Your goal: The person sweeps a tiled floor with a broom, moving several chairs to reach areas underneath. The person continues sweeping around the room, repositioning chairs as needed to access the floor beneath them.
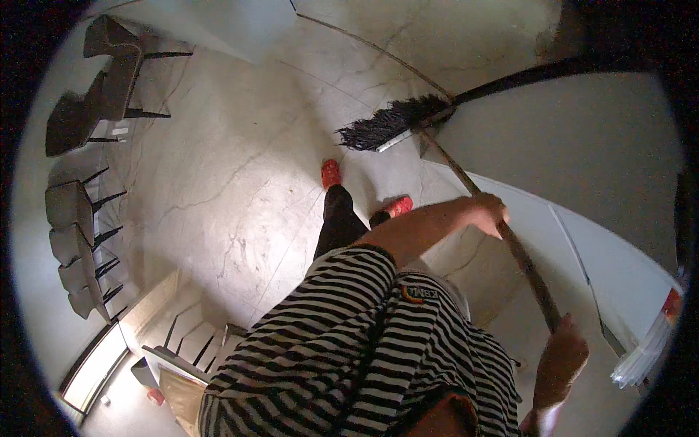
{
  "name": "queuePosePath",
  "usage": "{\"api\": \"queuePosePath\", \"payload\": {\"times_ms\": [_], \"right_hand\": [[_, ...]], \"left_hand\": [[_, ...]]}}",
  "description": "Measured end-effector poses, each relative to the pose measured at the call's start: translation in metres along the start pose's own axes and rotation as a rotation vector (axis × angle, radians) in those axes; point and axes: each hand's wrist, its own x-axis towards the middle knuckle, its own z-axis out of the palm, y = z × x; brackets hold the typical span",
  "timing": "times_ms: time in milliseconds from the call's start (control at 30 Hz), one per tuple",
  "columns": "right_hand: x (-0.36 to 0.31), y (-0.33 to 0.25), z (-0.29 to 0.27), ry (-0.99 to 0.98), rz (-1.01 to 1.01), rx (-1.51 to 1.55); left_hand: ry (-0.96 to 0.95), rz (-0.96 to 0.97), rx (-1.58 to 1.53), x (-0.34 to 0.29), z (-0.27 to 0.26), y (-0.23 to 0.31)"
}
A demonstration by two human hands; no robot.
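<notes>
Both of my hands grip the long wooden handle [530, 269] of a mop. My left hand [488, 213] is closed round the middle of the handle, with that arm stretched across my striped shirt. Lower down at the right, my right hand [564, 355] is wrapped round the handle near its upper end. The dark, stringy mop head [399, 125] lies on the floor beyond my feet, beside the base of a grey counter. A pale strip runs along its near edge.
Pale marbled floor [233, 175] spreads ahead and left. The grey counter [553, 131] with a white lower edge curves along the right. Dark chairs [76, 211] line the left side. Clear plastic wrapping [644, 353] hangs at the right. My red shoes [331, 175] stand on the floor.
</notes>
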Motion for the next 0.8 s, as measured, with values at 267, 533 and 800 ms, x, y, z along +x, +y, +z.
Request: {"api": "queuePosePath", "payload": {"times_ms": [267, 533, 800], "right_hand": [[-0.029, -0.034, 0.043, -0.400, 0.280, 0.079], [0.043, -0.104, 0.011, -0.307, 0.256, 0.104], [0.191, -0.123, -0.035, -0.017, 0.026, -0.218]], "left_hand": [[-0.253, 0.014, 0.149, -0.007, 0.016, -0.015], [-0.081, -0.057, 0.142, -0.058, -0.067, -0.086], [0.197, -0.279, 0.288, -0.089, -0.207, -0.153]]}}
